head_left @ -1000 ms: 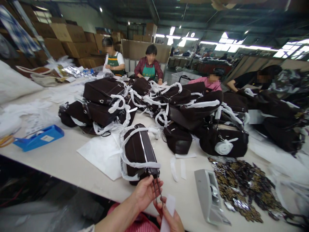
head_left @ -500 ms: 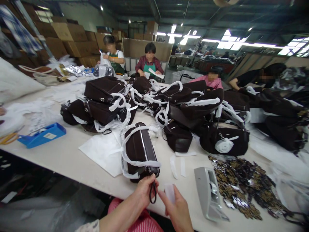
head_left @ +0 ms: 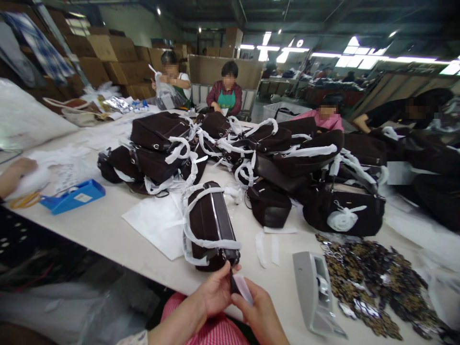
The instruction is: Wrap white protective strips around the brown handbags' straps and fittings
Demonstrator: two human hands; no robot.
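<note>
A dark brown handbag [head_left: 206, 223] lies in front of me on the table, its strap wrapped in white paper. At the bag's near end, my left hand [head_left: 217, 290] pinches a small dark strap loop [head_left: 233, 285] hanging from it. My right hand [head_left: 257, 304] is closed on a white paper strip [head_left: 243, 289], held against that loop. Both hands are close together at the table's front edge. Two more white strips [head_left: 275, 249] lie just right of the bag. A white sheet [head_left: 154, 230] is partly under the bag's left side.
More brown handbags [head_left: 161, 158] are heaped behind. A grey tape dispenser [head_left: 312, 292] and a pile of bronze-and-dark trims [head_left: 370, 282] are on the right. At left are a blue tape dispenser [head_left: 74, 195], yellow-handled scissors [head_left: 26, 200] and a co-worker's hand [head_left: 17, 175]. Several people work across the table.
My right hand has brought the white strip left and up against the strap loop. A co-worker's hand has come further into view at the left.
</note>
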